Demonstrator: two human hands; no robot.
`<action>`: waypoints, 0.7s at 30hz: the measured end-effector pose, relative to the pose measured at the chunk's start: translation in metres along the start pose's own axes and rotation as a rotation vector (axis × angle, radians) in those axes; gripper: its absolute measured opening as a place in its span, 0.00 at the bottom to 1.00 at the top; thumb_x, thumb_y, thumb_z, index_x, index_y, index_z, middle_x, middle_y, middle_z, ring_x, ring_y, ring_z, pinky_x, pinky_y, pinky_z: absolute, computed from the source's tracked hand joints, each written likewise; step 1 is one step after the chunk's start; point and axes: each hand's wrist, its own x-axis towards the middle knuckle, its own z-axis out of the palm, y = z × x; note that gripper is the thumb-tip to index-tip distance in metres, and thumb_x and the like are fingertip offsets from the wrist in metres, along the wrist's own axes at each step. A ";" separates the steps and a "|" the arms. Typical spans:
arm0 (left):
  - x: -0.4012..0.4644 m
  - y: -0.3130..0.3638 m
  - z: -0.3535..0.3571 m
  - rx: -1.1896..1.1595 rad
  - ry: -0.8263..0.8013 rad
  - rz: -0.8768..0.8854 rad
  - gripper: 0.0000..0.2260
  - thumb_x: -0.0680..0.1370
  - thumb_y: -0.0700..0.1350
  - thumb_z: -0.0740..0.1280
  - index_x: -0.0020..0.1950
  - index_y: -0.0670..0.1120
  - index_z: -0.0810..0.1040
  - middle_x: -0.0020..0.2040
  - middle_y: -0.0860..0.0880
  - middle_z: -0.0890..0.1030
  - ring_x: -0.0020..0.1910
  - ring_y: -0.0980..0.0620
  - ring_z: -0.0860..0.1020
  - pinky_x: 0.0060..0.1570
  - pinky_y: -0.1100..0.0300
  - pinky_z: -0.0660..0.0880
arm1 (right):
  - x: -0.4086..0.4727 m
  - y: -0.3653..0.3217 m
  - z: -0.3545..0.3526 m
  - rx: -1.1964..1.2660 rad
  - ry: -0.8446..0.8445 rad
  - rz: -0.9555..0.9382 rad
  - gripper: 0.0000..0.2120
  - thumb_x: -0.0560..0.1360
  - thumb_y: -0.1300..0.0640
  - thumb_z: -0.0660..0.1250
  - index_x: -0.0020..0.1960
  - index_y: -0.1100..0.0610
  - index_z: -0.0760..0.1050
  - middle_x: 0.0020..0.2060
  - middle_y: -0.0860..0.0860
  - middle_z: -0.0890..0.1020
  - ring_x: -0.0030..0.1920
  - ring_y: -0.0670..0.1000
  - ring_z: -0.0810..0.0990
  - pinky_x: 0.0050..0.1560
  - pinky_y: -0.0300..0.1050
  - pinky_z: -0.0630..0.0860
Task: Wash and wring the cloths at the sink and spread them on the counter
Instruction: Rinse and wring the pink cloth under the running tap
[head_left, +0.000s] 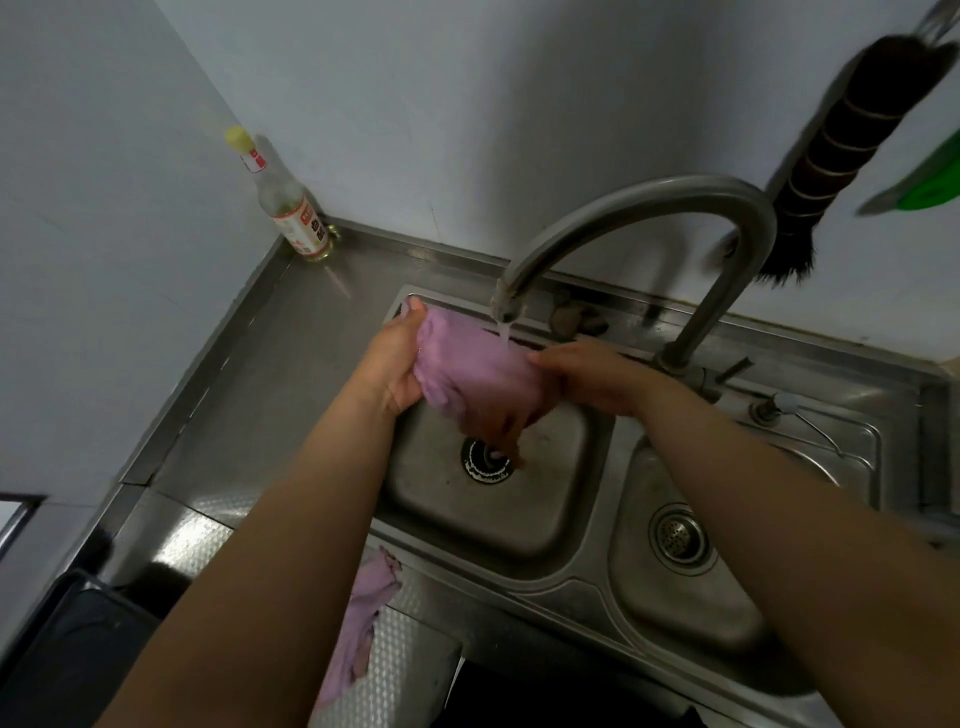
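— Left hand (392, 364) and right hand (592, 382), what do we hold?
— Both closed on our purple cloth (467, 371) under the running faucet (639, 218), over the sink (493, 525). Second cloth (363, 613) drapes the tabletop (291, 353) edge.

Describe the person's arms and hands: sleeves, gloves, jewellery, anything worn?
Both forearms are bare as far as the frame shows, with no sleeves in view. The left hand and right hand wear no gloves. No watch, bracelet or ring is visible. Fingers are partly blurred, so small details can't be confirmed.

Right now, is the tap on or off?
On. Water runs from the tap onto the purple cloth that both hands hold over the sink.
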 end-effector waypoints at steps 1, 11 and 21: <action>0.002 -0.002 0.002 0.017 0.042 -0.035 0.15 0.84 0.49 0.53 0.52 0.41 0.74 0.45 0.43 0.81 0.44 0.49 0.80 0.50 0.54 0.76 | 0.001 -0.001 0.007 0.048 0.042 -0.016 0.11 0.78 0.55 0.62 0.43 0.55 0.81 0.36 0.56 0.79 0.37 0.54 0.77 0.40 0.48 0.75; -0.009 -0.031 0.062 0.014 0.126 -0.181 0.16 0.81 0.51 0.58 0.42 0.44 0.78 0.34 0.47 0.79 0.35 0.50 0.80 0.39 0.61 0.78 | 0.022 -0.035 0.066 -0.543 0.618 -0.275 0.14 0.78 0.53 0.61 0.37 0.57 0.75 0.35 0.56 0.80 0.39 0.57 0.79 0.43 0.50 0.76; -0.014 -0.036 0.041 0.117 -0.105 -0.316 0.15 0.83 0.50 0.58 0.49 0.41 0.78 0.40 0.44 0.82 0.41 0.50 0.81 0.45 0.58 0.78 | 0.020 -0.023 0.056 -0.473 0.522 -0.223 0.19 0.80 0.57 0.51 0.39 0.63 0.74 0.39 0.62 0.77 0.40 0.56 0.75 0.41 0.46 0.67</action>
